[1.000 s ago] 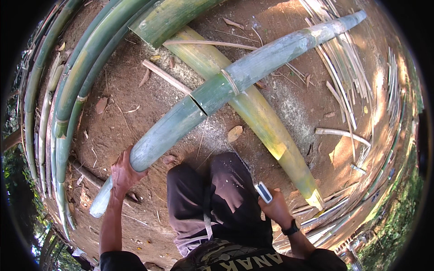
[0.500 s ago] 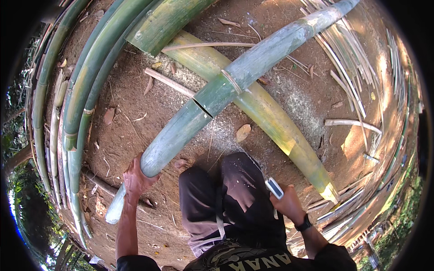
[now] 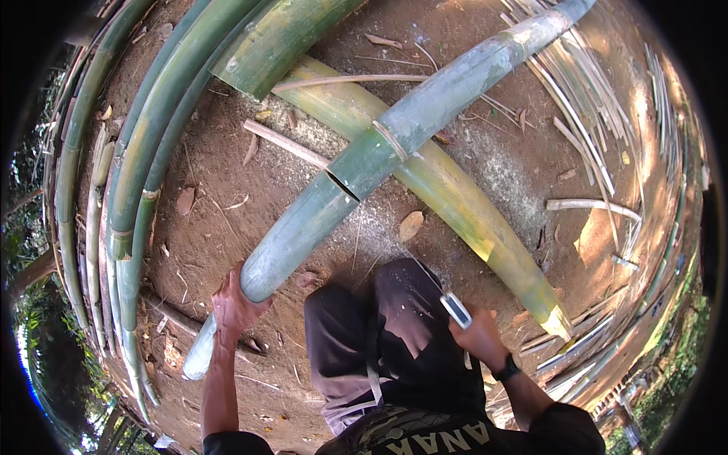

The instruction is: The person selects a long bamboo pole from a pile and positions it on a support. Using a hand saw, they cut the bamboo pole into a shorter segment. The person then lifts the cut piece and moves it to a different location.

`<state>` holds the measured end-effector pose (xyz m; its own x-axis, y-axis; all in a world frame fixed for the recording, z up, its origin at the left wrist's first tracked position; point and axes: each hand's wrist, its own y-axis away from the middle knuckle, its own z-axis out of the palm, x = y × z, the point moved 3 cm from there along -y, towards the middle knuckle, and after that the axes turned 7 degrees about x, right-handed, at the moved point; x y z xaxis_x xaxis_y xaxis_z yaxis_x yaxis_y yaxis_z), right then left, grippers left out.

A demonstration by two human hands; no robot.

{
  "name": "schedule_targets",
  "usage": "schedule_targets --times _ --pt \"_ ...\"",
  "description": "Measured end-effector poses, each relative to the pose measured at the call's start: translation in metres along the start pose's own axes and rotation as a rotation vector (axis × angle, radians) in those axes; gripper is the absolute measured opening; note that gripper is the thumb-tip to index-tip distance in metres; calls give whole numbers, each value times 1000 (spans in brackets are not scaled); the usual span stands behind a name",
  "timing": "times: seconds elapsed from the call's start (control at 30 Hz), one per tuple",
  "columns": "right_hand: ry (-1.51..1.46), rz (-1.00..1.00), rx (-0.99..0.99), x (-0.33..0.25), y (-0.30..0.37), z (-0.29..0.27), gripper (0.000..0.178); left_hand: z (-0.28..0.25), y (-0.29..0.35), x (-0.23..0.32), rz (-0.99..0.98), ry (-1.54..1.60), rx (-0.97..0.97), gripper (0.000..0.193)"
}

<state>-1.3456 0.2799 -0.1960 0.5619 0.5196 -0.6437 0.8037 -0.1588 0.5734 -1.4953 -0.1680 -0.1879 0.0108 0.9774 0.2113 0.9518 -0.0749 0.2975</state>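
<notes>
A thick green bamboo pole [image 3: 444, 106] slants from the far right down to my left side. A dark saw cut [image 3: 343, 186] runs across it, nearer to me than a raised ring. My left hand [image 3: 237, 302] is closed around the pole's near end. In my right hand [image 3: 479, 334], beside my knee, is a hand saw [image 3: 456, 311] with a pale, dark-faced handle. Its thin blade shows almost edge-on, pointing toward the pole but apart from the cut. Under the green pole crosses a yellowish bamboo pole [image 3: 478, 220] lying on the ground.
Long green bamboo poles [image 3: 163, 114] lie along the left. A thick bamboo length [image 3: 280, 45] lies at the far middle. Split bamboo strips [image 3: 580, 98] are heaped at the right. Pale sawdust [image 3: 500, 171], dry leaves and a thin stick [image 3: 287, 144] are on the brown soil.
The whole view has shifted slightly. My right hand and the saw have moved a little to the left and away from me. My left hand keeps its grip on the pole.
</notes>
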Motion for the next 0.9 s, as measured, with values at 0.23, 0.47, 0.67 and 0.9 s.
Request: schedule_targets --times 0.23,0.47,0.67,0.9 --pt "70 -143 67 -82 -151 74 26 -1 -6 8 -19 -64 -22 92" --pt "52 32 -8 1 8 -11 26 -2 -3 1 24 -24 12 92" --pt "71 -176 111 -74 -168 86 26 0 -9 8 -12 -44 -37 92" --pt "38 60 17 15 10 -1 30 6 1 -5 -49 -10 -38 94"
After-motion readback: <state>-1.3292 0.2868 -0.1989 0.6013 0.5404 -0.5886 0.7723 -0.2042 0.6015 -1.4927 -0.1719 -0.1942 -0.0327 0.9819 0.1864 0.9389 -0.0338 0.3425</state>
